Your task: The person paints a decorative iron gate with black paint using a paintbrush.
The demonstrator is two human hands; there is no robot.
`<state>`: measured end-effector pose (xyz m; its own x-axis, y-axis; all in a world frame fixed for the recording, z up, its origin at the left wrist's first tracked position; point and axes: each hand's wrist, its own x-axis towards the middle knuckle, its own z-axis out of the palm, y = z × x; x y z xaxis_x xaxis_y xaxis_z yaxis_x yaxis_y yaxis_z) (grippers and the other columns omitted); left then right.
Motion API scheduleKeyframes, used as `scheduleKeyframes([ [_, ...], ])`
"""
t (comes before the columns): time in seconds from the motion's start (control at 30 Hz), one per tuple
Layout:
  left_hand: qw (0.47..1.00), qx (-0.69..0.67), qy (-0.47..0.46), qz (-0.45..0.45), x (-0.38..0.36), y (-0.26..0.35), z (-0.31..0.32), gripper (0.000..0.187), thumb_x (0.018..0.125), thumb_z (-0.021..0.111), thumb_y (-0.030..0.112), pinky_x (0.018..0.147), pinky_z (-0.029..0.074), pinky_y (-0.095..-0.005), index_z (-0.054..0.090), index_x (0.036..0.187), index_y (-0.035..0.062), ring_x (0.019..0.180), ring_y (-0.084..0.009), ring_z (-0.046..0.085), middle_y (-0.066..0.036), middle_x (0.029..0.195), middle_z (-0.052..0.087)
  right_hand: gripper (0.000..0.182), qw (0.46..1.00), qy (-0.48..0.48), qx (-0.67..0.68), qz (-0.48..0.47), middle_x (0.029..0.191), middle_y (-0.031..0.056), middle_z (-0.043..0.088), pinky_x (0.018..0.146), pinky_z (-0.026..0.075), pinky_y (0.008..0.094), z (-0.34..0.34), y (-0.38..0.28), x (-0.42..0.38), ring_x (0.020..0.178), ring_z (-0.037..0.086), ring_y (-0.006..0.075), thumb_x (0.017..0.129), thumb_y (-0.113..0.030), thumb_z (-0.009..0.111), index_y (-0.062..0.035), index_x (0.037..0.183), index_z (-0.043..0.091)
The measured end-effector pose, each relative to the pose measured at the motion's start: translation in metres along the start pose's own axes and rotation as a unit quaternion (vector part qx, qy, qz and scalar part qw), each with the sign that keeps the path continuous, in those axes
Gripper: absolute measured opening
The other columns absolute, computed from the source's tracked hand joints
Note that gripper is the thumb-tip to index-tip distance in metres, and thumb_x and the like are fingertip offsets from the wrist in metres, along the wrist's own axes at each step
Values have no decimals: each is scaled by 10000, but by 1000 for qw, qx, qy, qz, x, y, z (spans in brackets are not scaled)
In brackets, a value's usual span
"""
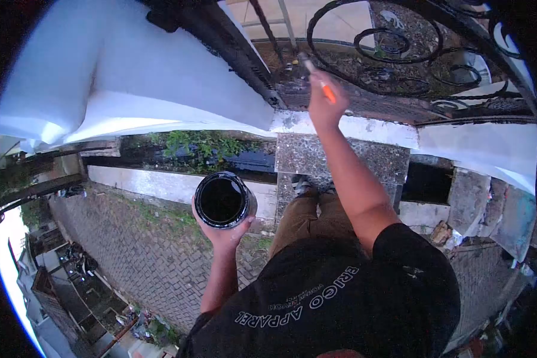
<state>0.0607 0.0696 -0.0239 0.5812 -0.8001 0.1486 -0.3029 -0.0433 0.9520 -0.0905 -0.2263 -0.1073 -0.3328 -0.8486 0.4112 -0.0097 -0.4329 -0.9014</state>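
Note:
My left hand (pixel 225 234) is wrapped round an open can (pixel 252 204) of dark, glossy black paint (pixel 221 200), held out at the left of my body. My right hand (pixel 327 107) reaches forward and grips a paintbrush (pixel 309 65) by its handle, part of which shows orange. The brush head points up and away from me, overlapping the lower part of a black iron gate (pixel 370 98) in this view. Curled scrolls of black metal (pixel 403 45) rise to the right of the brush.
A white wall (pixel 161 65) stands on the left, beside a dark gate post (pixel 221 42). Under my feet lies a pebbled slab (pixel 304 152) crossing a drain ditch (pixel 250 161) with plants (pixel 200 149). Behind is a paved brick road (pixel 155 256); another ditch opening (pixel 426 182) lies at the right.

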Motion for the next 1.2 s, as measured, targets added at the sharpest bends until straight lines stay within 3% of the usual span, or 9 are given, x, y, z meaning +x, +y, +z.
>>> scheduleKeyframes([
  [0.23,999,7,42,-18,-12,19,6,1206,490,962,359,1023,445,-412,284,1413,-21,1198,-267,537,-152,1320,497,117,999,-35,4,-39,870,94,714,714,540,326,9,9,-23,798,692,232,797,-12,719,-49,908,702],
  [0.3,998,-18,45,-28,-13,20,4,1190,488,963,366,1016,453,-409,311,1401,-29,1184,-267,548,-146,1309,512,140,995,-5,50,83,891,108,709,748,532,310,7,10,-29,836,687,186,796,3,726,-41,928,718],
  [0.4,999,10,13,-40,-1,7,-10,1210,488,964,386,1035,440,-426,301,1415,-20,1208,-267,532,-155,1341,489,156,987,-151,6,-60,910,98,717,754,539,322,9,-7,-43,840,692,211,799,36,693,-50,925,721],
  [0.53,999,17,-25,-41,24,11,-13,1226,489,961,427,1058,423,-444,297,1421,-12,1246,-279,507,-164,1378,463,221,999,32,-15,1,904,133,709,731,553,355,1,19,-17,831,707,258,767,37,713,-56,967,696],
  [0.67,998,17,-42,-32,47,-10,-28,1226,496,954,449,1057,423,-444,296,1423,-12,1242,-279,510,-158,1378,466,183,997,-64,-38,-33,908,134,713,728,555,348,14,16,-48,835,710,236,803,55,682,-44,956,703],
  [0.77,998,16,-60,-31,69,-13,-30,1226,510,941,479,1054,424,-441,291,1424,-15,1240,-278,510,-161,1373,468,153,997,70,-16,18,915,140,710,745,557,356,10,36,-40,851,709,257,814,24,691,-47,948,704],
  [0.9,995,49,-88,-7,87,-24,-40,1209,537,922,506,1044,432,-433,288,1424,-15,1233,-273,512,-163,1356,477,145,993,-94,-27,-60,921,139,713,736,562,339,12,12,-58,873,708,239,823,23,682,-44,949,704],
  [1.03,992,60,-107,0,94,-26,-48,1203,545,922,496,1046,429,-430,283,1428,-15,1237,-276,509,-161,1363,471,170,997,50,-52,-29,926,130,712,698,558,341,3,41,-44,833,703,238,795,-3,724,-61,953,705],
  [1.2,993,30,-115,-13,99,-23,-46,1210,535,931,482,1054,422,-429,282,1429,-12,1246,-276,504,-159,1366,469,171,999,-9,-33,-32,950,134,706,738,532,308,11,35,-66,862,672,197,821,45,694,-22,978,703],
])
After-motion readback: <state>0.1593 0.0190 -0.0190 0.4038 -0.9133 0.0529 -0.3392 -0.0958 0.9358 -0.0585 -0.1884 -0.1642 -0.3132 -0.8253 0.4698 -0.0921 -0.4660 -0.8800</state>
